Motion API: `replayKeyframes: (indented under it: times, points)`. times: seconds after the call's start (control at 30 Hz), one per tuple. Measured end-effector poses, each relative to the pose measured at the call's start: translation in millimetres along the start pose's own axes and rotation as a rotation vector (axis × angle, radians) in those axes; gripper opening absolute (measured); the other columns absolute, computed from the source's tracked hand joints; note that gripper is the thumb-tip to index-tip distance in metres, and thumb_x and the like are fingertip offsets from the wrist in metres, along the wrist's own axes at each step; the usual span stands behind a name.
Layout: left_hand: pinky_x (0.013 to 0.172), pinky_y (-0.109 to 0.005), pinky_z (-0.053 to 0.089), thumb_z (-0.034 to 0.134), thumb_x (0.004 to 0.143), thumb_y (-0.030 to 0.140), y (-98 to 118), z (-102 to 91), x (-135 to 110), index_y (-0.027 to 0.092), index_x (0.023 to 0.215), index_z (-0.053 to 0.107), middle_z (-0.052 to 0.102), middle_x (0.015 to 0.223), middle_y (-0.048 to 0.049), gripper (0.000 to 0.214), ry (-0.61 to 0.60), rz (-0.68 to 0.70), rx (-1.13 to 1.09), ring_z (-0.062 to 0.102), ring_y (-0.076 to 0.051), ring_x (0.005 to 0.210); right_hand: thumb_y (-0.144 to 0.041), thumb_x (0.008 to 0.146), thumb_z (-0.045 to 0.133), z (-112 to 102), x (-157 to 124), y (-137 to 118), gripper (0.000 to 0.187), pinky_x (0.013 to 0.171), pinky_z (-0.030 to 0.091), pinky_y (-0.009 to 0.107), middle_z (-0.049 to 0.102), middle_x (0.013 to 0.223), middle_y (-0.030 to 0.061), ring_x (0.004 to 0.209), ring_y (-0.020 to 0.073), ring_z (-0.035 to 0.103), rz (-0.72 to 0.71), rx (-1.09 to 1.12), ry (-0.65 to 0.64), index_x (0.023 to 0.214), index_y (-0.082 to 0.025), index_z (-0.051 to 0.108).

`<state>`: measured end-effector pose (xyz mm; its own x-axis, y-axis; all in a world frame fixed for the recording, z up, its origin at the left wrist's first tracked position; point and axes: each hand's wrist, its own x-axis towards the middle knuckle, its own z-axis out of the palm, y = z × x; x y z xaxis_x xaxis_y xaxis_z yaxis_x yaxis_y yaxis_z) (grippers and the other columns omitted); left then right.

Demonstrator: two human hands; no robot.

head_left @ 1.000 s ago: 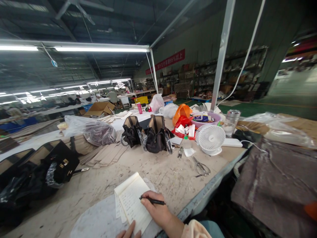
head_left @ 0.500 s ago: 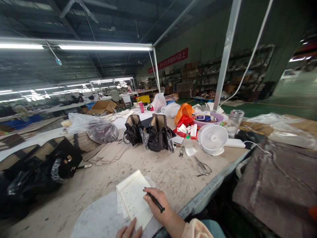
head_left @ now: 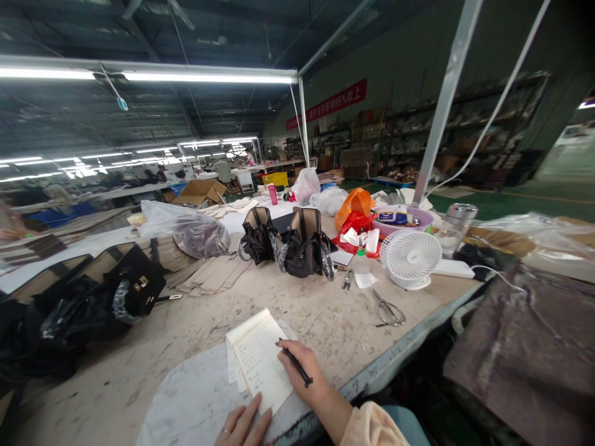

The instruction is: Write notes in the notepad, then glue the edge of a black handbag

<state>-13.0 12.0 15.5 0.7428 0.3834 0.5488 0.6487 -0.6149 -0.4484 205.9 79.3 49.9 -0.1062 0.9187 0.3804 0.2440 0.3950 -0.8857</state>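
Note:
My right hand (head_left: 304, 375) grips a black pen (head_left: 295, 365), its tip resting on the right edge of a small notepad (head_left: 261, 361) with handwritten lines. The notepad lies on a pale round mat (head_left: 195, 406) near the front edge of the worktable (head_left: 320, 322). My left hand (head_left: 242, 426) lies flat with fingers stretched out, pressing the notepad's lower corner. A ring shows on one finger.
Scissors (head_left: 388, 311), a white desk fan (head_left: 411, 260), two brown handbags (head_left: 288, 248), a black handbag (head_left: 137, 286), cardboard pieces (head_left: 209, 275) and plastic bags lie farther back. A brown cloth (head_left: 525, 353) hangs at the right. Other people work at distant tables.
The pen has tilted from lying sideways to pointing at the page. My left hand has come further into view along the notepad's lower corner. The view has shifted slightly.

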Motion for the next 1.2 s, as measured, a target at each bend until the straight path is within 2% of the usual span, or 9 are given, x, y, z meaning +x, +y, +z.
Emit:
replayKeyframes:
  times: [0.17, 0.27, 0.37, 0.63, 0.83, 0.97, 1.07, 1.13, 1.2]
  points:
    - [0.086, -0.035, 0.057, 0.060, 0.084, 0.038, 17.4, -37.6, 16.0, 0.021, 0.122, 0.060, 0.063, 0.127, -0.0120, 0.042, -0.250, -0.273, -0.211, 0.063, -0.024, 0.105, -0.045, 0.089, 0.049, 2.9, -1.4, 2.1, 0.037, 0.061, 0.054, 0.029, 0.070, 0.078, 0.0065, 0.064, 0.0184, 0.066, 0.128, 0.035, 0.002, 0.105, -0.017, 0.068]
    - [0.095, -0.044, 0.052, 0.055, 0.087, 0.034, 23.2, -52.2, 23.3, 0.019, 0.128, 0.055, 0.057, 0.135, -0.0149, 0.044, -0.365, -0.420, -0.377, 0.058, -0.028, 0.115, -0.048, 0.088, 0.051, 1.0, -3.2, 6.0, 0.040, 0.066, 0.054, 0.031, 0.070, 0.078, 0.0059, 0.068, 0.0192, 0.067, 0.181, 0.057, -0.009, 0.111, -0.018, 0.066]
    - [0.097, -0.050, 0.049, 0.056, 0.086, 0.032, 24.8, -56.2, 25.0, 0.017, 0.128, 0.054, 0.055, 0.135, -0.0179, 0.045, -0.390, -0.486, -0.492, 0.055, -0.030, 0.117, -0.050, 0.088, 0.051, -5.0, -4.6, 5.3, 0.044, 0.074, 0.055, 0.035, 0.071, 0.085, 0.0067, 0.077, 0.0212, 0.068, 0.194, 0.073, -0.018, 0.117, -0.020, 0.062]
    - [0.095, -0.051, 0.049, 0.053, 0.087, 0.032, 23.1, -61.4, 29.5, 0.019, 0.125, 0.057, 0.056, 0.132, -0.0172, 0.041, -0.389, -0.479, -0.540, 0.055, -0.030, 0.113, -0.056, 0.086, 0.053, -10.2, -4.6, -2.4, 0.044, 0.078, 0.055, 0.038, 0.071, 0.095, 0.0096, 0.082, 0.0230, 0.066, 0.177, 0.065, 0.013, 0.105, -0.019, 0.067]
    - [0.093, -0.047, 0.052, 0.053, 0.087, 0.032, 23.6, -60.2, 26.6, 0.023, 0.125, 0.058, 0.058, 0.132, -0.0133, 0.039, -0.379, -0.422, -0.443, 0.057, -0.029, 0.111, -0.051, 0.087, 0.055, -8.4, -2.5, -5.0, 0.036, 0.082, 0.054, 0.037, 0.072, 0.092, 0.0071, 0.086, 0.0236, 0.067, 0.119, 0.018, 0.031, 0.094, -0.020, 0.070]
    - [0.088, -0.040, 0.056, 0.058, 0.085, 0.031, 20.1, -48.6, 19.5, 0.025, 0.125, 0.058, 0.062, 0.129, -0.0102, 0.041, -0.272, -0.320, -0.321, 0.060, -0.026, 0.107, -0.046, 0.088, 0.054, -5.0, -0.4, -5.7, 0.030, 0.078, 0.056, 0.033, 0.072, 0.088, 0.0042, 0.082, 0.0208, 0.067, 0.070, -0.008, 0.035, 0.094, -0.021, 0.070]
    - [0.081, -0.035, 0.058, 0.063, 0.082, 0.035, 15.7, -40.7, 16.3, 0.024, 0.120, 0.063, 0.066, 0.122, -0.0101, 0.040, -0.176, -0.248, -0.258, 0.063, -0.024, 0.100, -0.045, 0.087, 0.056, -4.2, 0.2, -5.5, 0.029, 0.086, 0.055, 0.034, 0.073, 0.096, 0.0053, 0.092, 0.0219, 0.067, 0.048, -0.008, 0.057, 0.096, -0.022, 0.071]
    - [0.080, -0.034, 0.059, 0.064, 0.081, 0.037, 14.0, -39.8, 15.7, 0.022, 0.118, 0.064, 0.068, 0.119, -0.0108, 0.040, -0.145, -0.243, -0.258, 0.064, -0.024, 0.098, -0.047, 0.087, 0.057, -5.5, 0.0, -6.0, 0.031, 0.090, 0.053, 0.036, 0.072, 0.102, 0.0063, 0.097, 0.0228, 0.066, 0.043, 0.004, 0.063, 0.099, -0.022, 0.071]
    - [0.083, -0.036, 0.059, 0.064, 0.081, 0.037, 14.2, -42.6, 16.0, 0.022, 0.118, 0.064, 0.068, 0.120, -0.0108, 0.040, -0.169, -0.286, -0.315, 0.065, -0.024, 0.100, -0.050, 0.088, 0.054, -8.2, 0.2, -6.7, 0.037, 0.083, 0.056, 0.035, 0.072, 0.100, 0.0075, 0.089, 0.0227, 0.068, 0.057, 0.021, 0.067, 0.105, -0.021, 0.070]
